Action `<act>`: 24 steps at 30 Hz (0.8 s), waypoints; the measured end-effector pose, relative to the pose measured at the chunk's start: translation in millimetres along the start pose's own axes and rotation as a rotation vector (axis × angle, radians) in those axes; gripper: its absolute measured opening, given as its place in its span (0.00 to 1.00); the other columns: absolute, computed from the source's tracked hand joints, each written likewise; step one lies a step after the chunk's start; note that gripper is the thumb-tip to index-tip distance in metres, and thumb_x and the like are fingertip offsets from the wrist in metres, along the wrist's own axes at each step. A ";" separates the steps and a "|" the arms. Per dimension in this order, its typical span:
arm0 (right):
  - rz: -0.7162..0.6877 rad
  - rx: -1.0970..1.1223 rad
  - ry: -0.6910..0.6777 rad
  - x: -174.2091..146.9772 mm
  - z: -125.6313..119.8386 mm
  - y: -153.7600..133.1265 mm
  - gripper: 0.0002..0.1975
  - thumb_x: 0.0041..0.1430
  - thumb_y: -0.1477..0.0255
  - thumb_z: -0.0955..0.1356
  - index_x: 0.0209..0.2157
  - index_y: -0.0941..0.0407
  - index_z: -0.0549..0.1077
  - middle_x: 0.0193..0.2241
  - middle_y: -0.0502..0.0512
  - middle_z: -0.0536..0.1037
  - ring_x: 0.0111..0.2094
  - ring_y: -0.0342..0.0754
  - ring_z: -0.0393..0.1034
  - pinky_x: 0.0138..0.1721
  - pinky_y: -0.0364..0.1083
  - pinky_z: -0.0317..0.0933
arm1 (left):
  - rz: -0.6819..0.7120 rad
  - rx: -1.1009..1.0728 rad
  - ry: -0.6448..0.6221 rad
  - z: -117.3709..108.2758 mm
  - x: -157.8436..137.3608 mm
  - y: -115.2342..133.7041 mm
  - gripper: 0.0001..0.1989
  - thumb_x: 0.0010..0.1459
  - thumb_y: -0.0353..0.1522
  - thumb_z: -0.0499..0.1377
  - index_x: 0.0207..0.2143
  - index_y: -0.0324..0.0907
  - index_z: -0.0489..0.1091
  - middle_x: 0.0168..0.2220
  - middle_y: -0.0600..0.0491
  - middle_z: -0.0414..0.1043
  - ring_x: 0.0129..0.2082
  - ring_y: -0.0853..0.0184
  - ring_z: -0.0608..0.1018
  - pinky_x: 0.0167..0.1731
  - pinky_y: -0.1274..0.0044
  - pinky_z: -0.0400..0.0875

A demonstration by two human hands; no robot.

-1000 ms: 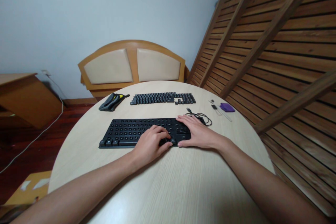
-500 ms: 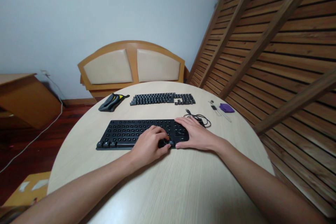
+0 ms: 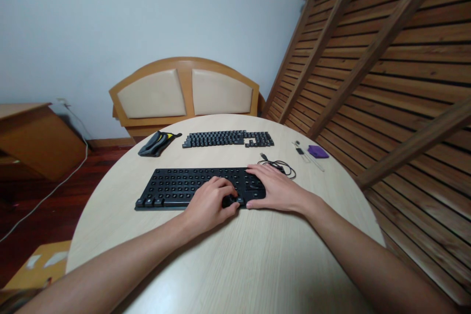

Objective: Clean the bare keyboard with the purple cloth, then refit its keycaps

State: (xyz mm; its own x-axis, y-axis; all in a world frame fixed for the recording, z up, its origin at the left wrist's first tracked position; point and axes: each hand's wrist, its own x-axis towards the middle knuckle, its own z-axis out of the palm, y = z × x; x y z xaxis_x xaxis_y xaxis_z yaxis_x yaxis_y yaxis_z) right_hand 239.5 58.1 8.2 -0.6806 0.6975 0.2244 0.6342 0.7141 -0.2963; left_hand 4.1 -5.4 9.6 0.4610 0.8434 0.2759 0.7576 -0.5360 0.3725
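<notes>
A black keyboard [image 3: 176, 190] lies flat on the round table, most of its key positions bare, with a few caps along the front row. My left hand [image 3: 211, 201] rests over its front edge right of the middle. Thumb and fingers are curled around a black keycap [image 3: 228, 200], partly hidden by them. On the right end, my right hand [image 3: 274, 189] spans the keyboard, thumb at the front edge and fingers toward the back edge, covering much of the number pad. Behind, loose keycaps [image 3: 215, 139] are laid out in keyboard order, with a gap toward the right.
A coiled black cable [image 3: 289, 170] lies behind my right hand. Farther right are a purple cloth pouch [image 3: 318, 151] and a thin wire tool [image 3: 312, 159]. A grey and yellow folded item [image 3: 158, 143] sits at the left back of the pale table [image 3: 235, 265].
My right hand has shifted very slightly to the right on the keyboard. My left hand stays in nearly the same place with its fingers still curled.
</notes>
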 end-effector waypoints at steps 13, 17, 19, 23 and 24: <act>-0.009 -0.025 0.015 -0.4 -0.3 0.8 0.43 0.46 0.43 0.72 0.58 0.54 0.67 0.60 0.63 0.68 0.60 0.64 0.62 0.63 0.63 0.52 | 0.009 0.000 0.003 0.4 0.0 -0.9 0.06 0.59 0.34 0.63 0.39 0.43 0.74 0.42 0.51 0.74 0.43 0.58 0.73 0.44 0.68 0.70; -0.008 -0.045 0.008 -0.9 -1.1 0.0 0.43 0.46 0.44 0.71 0.58 0.55 0.68 0.61 0.63 0.67 0.60 0.63 0.61 0.63 0.63 0.52 | 0.008 0.000 -0.001 0.5 -0.2 -1.2 0.06 0.59 0.35 0.62 0.39 0.43 0.74 0.42 0.51 0.74 0.44 0.58 0.73 0.44 0.67 0.70; -0.006 -0.051 0.005 -0.8 -1.7 -1.1 0.42 0.47 0.44 0.71 0.58 0.54 0.68 0.61 0.63 0.67 0.61 0.64 0.61 0.63 0.63 0.52 | 0.006 0.000 0.001 0.6 -0.1 -1.3 0.06 0.59 0.35 0.62 0.39 0.43 0.74 0.42 0.51 0.74 0.44 0.58 0.73 0.44 0.67 0.70; 0.000 -0.060 -0.007 0.1 -2.6 -3.6 0.42 0.47 0.44 0.71 0.57 0.55 0.69 0.62 0.63 0.66 0.61 0.64 0.61 0.63 0.63 0.53 | 0.006 0.001 0.002 0.7 -0.1 -1.0 0.06 0.59 0.35 0.62 0.39 0.43 0.74 0.42 0.50 0.75 0.44 0.58 0.73 0.44 0.67 0.70; 0.001 -0.058 -0.008 0.2 -2.6 -4.0 0.42 0.47 0.44 0.71 0.57 0.55 0.69 0.62 0.63 0.66 0.61 0.64 0.61 0.62 0.63 0.53 | 0.006 0.002 0.002 0.7 -0.1 -0.9 0.06 0.59 0.35 0.62 0.39 0.43 0.74 0.42 0.50 0.75 0.44 0.58 0.73 0.44 0.67 0.70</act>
State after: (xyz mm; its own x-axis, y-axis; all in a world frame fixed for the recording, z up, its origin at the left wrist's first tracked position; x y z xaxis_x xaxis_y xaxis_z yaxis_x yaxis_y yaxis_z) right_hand 237.8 55.6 11.9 -0.6829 0.6977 0.2165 0.6548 0.7160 -0.2419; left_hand 3.8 -5.0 8.7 0.4650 0.8398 0.2800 0.7553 -0.5414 0.3693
